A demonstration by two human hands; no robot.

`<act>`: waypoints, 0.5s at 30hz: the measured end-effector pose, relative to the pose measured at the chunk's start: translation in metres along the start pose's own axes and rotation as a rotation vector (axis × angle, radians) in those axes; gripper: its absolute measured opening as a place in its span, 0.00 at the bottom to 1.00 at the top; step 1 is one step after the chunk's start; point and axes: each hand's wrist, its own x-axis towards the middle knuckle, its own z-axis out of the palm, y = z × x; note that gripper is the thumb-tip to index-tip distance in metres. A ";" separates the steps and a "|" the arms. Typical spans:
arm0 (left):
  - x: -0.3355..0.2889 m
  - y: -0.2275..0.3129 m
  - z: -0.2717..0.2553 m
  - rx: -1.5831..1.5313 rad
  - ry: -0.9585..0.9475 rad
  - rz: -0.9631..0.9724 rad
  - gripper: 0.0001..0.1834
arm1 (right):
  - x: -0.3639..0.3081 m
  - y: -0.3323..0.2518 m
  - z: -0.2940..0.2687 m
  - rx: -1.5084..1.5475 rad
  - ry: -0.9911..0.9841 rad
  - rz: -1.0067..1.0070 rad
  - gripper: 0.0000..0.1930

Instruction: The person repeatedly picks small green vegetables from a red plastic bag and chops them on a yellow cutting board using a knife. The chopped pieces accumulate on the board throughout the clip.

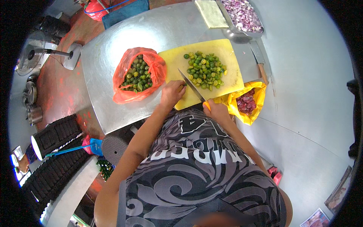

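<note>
My right hand (219, 110) grips the orange handle of a kitchen knife (193, 87), its blade slanting up and left over a yellow cutting board (233, 56). Close to the left side of the blade, my left hand (172, 94) is closed at the board's near edge. A small dark green lime shows partly at its fingertips. Cut small limes (206, 70), green with yellow flesh, lie heaped on the board. Left of the board, an open orange-red plastic bag (120, 85) holds whole small limes (138, 75).
The metal table (100, 83) carries a tray of chopped purple onions (244, 17), a folded cloth (211, 13) and another knife (258, 60) with a wooden handle. A yellow bag (261, 92) of dark red pieces hangs at the right. A fan (72, 56) stands left.
</note>
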 end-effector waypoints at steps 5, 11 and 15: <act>0.001 0.000 -0.003 -0.030 -0.010 -0.040 0.11 | 0.005 -0.001 0.001 0.028 -0.028 -0.036 0.18; 0.006 -0.007 -0.002 -0.056 0.003 0.017 0.09 | 0.057 -0.018 0.006 0.253 0.012 -0.050 0.17; 0.004 -0.011 -0.001 -0.057 -0.018 0.022 0.09 | 0.087 -0.032 0.023 0.204 0.090 -0.074 0.17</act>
